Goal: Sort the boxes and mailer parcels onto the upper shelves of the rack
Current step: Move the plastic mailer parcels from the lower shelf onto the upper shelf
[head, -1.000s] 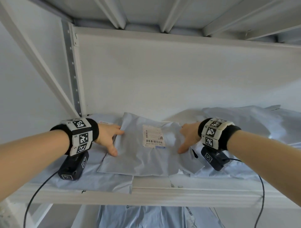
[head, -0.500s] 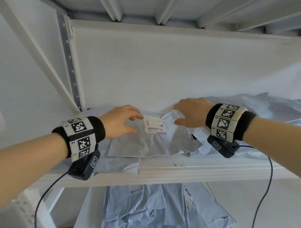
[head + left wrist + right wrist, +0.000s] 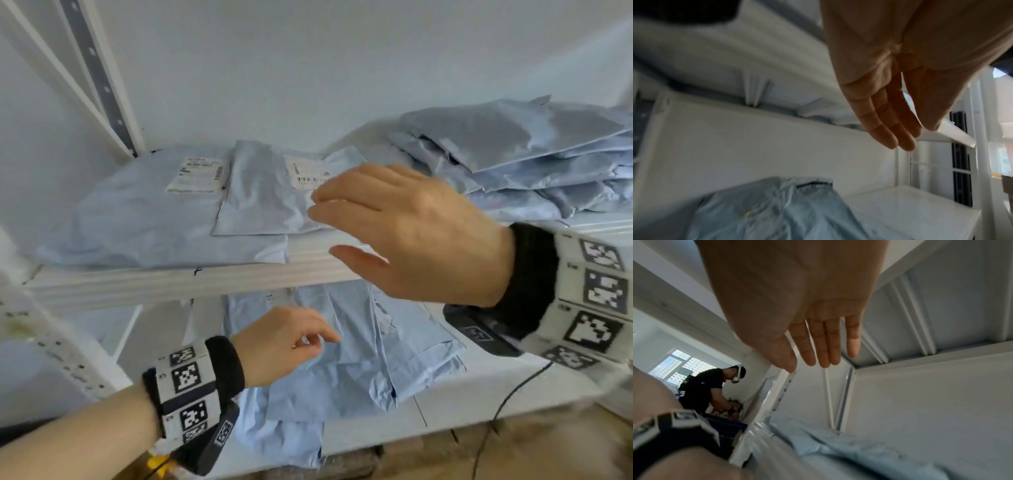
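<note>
Upper shelf carries a grey mailer parcel with barcode label, lying flat atop a larger mailer whose near edge reaches the shelf lip; likely squared there to keep the stack from sliding off. To the right, a loose heap of mailers leans against the back wall, leaving bare shelf front between heap and flat stack. Right hand hangs in front of the shelf edge, fingers straight and slightly spread, holding nothing, apart from the labelled parcel. Left hand sits lower, before the lower shelf, fingers loosely curled and empty; the left wrist view shows them relaxed and together. More mailers lie rumpled on the lower shelf, probably next to go up. Room: open space at the right of the lower shelf; overhead beam limits lift height. Another person works in the background.
</note>
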Action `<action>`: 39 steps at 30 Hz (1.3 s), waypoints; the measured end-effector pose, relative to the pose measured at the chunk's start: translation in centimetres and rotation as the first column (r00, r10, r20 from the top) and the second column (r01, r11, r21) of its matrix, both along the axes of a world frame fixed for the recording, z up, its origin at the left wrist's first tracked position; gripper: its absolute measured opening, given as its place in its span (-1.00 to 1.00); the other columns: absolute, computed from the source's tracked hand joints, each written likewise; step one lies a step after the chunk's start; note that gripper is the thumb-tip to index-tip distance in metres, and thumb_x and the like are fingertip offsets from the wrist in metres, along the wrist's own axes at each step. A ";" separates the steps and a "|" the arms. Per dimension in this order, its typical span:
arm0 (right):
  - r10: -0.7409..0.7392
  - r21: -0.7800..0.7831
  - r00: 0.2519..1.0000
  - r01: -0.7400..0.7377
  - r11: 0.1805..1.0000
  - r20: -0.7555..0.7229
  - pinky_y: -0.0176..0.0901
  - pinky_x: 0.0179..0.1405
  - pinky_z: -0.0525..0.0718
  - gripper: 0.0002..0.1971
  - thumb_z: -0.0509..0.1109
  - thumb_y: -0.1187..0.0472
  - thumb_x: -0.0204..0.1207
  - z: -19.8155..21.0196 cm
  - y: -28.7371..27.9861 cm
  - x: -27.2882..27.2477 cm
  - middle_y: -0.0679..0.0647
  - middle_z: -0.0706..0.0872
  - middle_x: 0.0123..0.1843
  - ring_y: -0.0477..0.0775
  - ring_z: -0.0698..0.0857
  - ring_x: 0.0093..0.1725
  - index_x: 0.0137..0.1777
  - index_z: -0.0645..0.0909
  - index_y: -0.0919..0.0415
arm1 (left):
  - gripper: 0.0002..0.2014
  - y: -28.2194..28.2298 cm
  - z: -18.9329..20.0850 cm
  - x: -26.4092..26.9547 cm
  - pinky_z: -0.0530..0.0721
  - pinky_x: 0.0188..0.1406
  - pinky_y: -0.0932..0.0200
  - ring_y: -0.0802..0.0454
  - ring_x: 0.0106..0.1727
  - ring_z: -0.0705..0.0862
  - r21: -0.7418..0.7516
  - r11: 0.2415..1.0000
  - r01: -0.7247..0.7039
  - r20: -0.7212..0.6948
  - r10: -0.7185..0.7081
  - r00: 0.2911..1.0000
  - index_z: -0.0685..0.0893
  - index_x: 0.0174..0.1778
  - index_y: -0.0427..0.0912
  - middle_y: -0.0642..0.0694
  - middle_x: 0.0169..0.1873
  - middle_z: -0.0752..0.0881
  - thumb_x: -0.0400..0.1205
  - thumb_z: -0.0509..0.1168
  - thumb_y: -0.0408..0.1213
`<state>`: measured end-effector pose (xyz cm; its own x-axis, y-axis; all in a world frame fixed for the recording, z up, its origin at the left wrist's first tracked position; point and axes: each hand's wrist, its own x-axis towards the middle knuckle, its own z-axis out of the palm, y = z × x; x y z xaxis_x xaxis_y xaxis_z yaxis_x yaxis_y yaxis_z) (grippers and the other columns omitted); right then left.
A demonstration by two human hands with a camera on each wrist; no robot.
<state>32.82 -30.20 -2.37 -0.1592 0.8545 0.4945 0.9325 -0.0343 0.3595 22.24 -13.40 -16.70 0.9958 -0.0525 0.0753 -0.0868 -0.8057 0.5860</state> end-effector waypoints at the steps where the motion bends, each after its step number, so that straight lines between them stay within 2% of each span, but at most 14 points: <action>1: 0.023 0.006 1.000 -0.023 1.000 -0.012 0.22 -0.03 0.66 -0.70 0.39 0.19 0.55 -1.4 -0.5 -0.4 0.19 0.71 0.21 0.30 0.70 0.15 0.22 0.68 0.30 | -0.75 0.2 -1.6 0.1 0.61 0.03 0.26 0.06 -0.04 0.69 0.007 1.000 -0.014 -0.015 0.014 1.000 0.77 0.16 -0.15 0.00 -0.03 0.72 0.62 0.30 -0.44; 5: 0.083 -0.006 0.987 -0.084 0.996 -0.137 0.16 -0.11 0.69 -0.79 0.43 0.27 0.50 -8.9 -1.5 -0.9 0.18 0.75 0.14 0.28 0.74 0.06 0.10 0.73 0.30 | -0.76 1.5 -8.0 -0.3 0.54 -0.05 0.43 0.07 -0.04 0.67 -0.050 0.990 -0.135 -0.081 0.131 0.988 0.78 0.11 -0.25 -0.10 -0.03 0.74 0.60 0.29 -0.50; 10: -0.058 -0.128 0.922 0.010 0.992 -0.384 0.00 -0.11 0.74 -0.79 0.50 0.31 0.43 -19.8 -1.1 1.8 0.10 0.76 0.11 0.19 0.76 0.02 0.07 0.74 0.24 | -0.75 4.6 -14.1 -0.7 0.43 -0.09 0.62 0.06 -0.01 0.67 -0.059 0.918 -0.392 -0.179 0.377 0.909 0.77 0.11 -0.23 0.01 -0.09 0.65 0.58 0.30 -0.51; 14: -0.246 -0.274 0.790 0.103 0.956 -0.562 0.09 -0.08 0.77 -0.76 0.49 0.40 0.43 -26.8 0.2 5.3 0.11 0.75 0.15 0.18 0.75 0.07 0.09 0.76 0.25 | -0.70 7.3 -17.1 -0.2 0.54 0.18 0.28 -0.04 0.17 0.66 -0.053 0.807 -0.588 -0.242 0.561 0.792 0.68 0.26 -0.21 -0.13 0.22 0.63 0.60 0.34 -0.46; 17: -0.347 -0.338 0.698 0.158 0.928 -0.627 0.01 0.06 0.72 -0.73 0.37 0.38 0.52 -30.1 2.0 7.9 0.11 0.67 0.28 0.17 0.68 0.23 0.20 0.71 0.25 | -0.58 8.4 -18.7 0.4 0.50 0.33 0.14 -0.12 0.32 0.59 -0.002 0.723 -0.691 -0.250 0.668 0.701 0.57 0.39 -0.26 -0.24 0.35 0.58 0.59 0.37 -0.40; 20: -0.404 -0.347 0.561 0.211 0.914 -0.723 -0.02 0.19 0.63 -0.69 0.32 0.35 0.56 -32.4 4.1 10.3 0.11 0.61 0.34 0.17 0.63 0.29 0.29 0.64 0.24 | -0.46 8.9 -19.9 0.9 0.37 0.45 0.08 -0.19 0.46 0.45 0.028 0.634 -0.772 -0.285 0.746 0.602 0.46 0.49 -0.27 -0.28 0.44 0.46 0.58 0.40 -0.33; 26: -0.514 -0.436 0.212 0.324 0.839 -0.831 0.04 0.33 0.58 -0.60 0.30 0.27 0.60 -34.4 8.7 13.4 0.21 0.58 0.38 0.23 0.63 0.30 0.43 0.54 0.24 | -0.43 9.6 -20.9 1.4 0.39 0.16 0.25 -0.17 0.36 0.56 -0.098 0.464 -0.880 -0.360 0.808 0.466 0.47 0.48 -0.24 -0.27 0.40 0.54 0.54 0.43 -0.34; 28: -0.528 -0.457 0.138 0.351 0.817 -0.838 0.02 0.30 0.60 -0.59 0.29 0.25 0.60 -34.6 10.0 14.0 0.22 0.62 0.33 0.24 0.64 0.27 0.45 0.51 0.26 | -0.44 9.8 -21.2 1.4 0.42 0.23 0.24 -0.16 0.35 0.57 -0.130 0.444 -0.886 -0.398 0.796 0.457 0.46 0.48 -0.23 -0.23 0.40 0.56 0.54 0.43 -0.32; 30: -0.532 -0.487 0.032 0.359 0.796 -0.846 0.00 0.23 0.63 -0.56 0.28 0.23 0.59 -34.7 11.2 14.5 0.21 0.65 0.29 0.24 0.65 0.24 0.47 0.47 0.25 | -0.47 10.1 -21.5 1.5 0.55 0.33 0.09 -0.16 0.29 0.63 -0.176 0.419 -0.891 -0.426 0.784 0.452 0.51 0.43 -0.21 -0.21 0.35 0.61 0.53 0.44 -0.31; 31: -0.534 -0.511 -0.034 0.350 0.785 -0.845 -0.03 0.16 0.65 -0.54 0.29 0.21 0.58 -34.7 11.7 14.8 0.20 0.66 0.29 0.22 0.66 0.23 0.48 0.44 0.24 | -0.50 10.3 -21.6 1.5 0.62 0.28 0.04 -0.14 0.24 0.66 -0.198 0.403 -0.893 -0.433 0.782 0.449 0.54 0.40 -0.20 -0.18 0.30 0.65 0.52 0.45 -0.31; 34: -0.552 -0.580 -0.182 0.315 0.751 -0.814 -0.11 0.03 0.64 -0.48 0.33 0.19 0.56 -34.6 12.6 15.1 0.19 0.66 0.27 0.17 0.67 0.16 0.52 0.40 0.22 | -0.57 10.7 -21.7 1.5 0.65 0.00 0.20 -0.02 0.09 0.70 -0.229 0.342 -0.912 -0.446 0.795 0.410 0.62 0.30 -0.14 -0.07 0.16 0.72 0.51 0.47 -0.23; 36: -0.501 -0.563 -0.265 0.290 0.774 -0.824 -0.01 0.12 0.72 -0.52 0.34 0.26 0.54 -34.4 12.7 15.0 0.18 0.67 0.19 0.22 0.70 0.17 0.48 0.46 0.27 | -0.59 11.0 -21.8 1.3 0.68 0.10 0.10 -0.03 0.08 0.72 -0.247 0.294 -0.923 -0.454 0.807 0.379 0.64 0.28 -0.11 -0.07 0.13 0.75 0.51 0.46 -0.16; 37: -0.450 -0.533 -0.309 0.280 0.799 -0.837 0.03 0.09 0.76 -0.57 0.34 0.31 0.54 -34.2 12.5 14.8 0.16 0.67 0.13 0.24 0.73 0.14 0.43 0.51 0.29 | -0.57 11.1 -21.8 1.2 0.68 0.15 0.04 -0.04 0.09 0.72 -0.275 0.254 -0.927 -0.466 0.808 0.360 0.62 0.30 -0.13 -0.08 0.14 0.74 0.51 0.45 -0.14; 39: -0.341 -0.459 -0.392 0.263 0.848 -0.855 -0.11 -0.13 0.81 -0.72 0.31 0.41 0.55 -33.6 11.3 14.2 0.15 0.69 0.01 0.19 0.76 0.00 0.25 0.62 0.27 | -0.48 11.1 -21.8 1.0 0.64 0.24 -0.06 -0.07 0.16 0.68 -0.333 0.169 -0.928 -0.497 0.805 0.325 0.53 0.40 -0.15 -0.11 0.22 0.68 0.54 0.43 -0.11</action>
<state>47.05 -18.86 -35.99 0.7233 0.5791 -0.3762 -0.0572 -0.4927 -0.8683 23.27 -2.29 -38.51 0.3585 0.8352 -0.4169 0.6116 0.1273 0.7808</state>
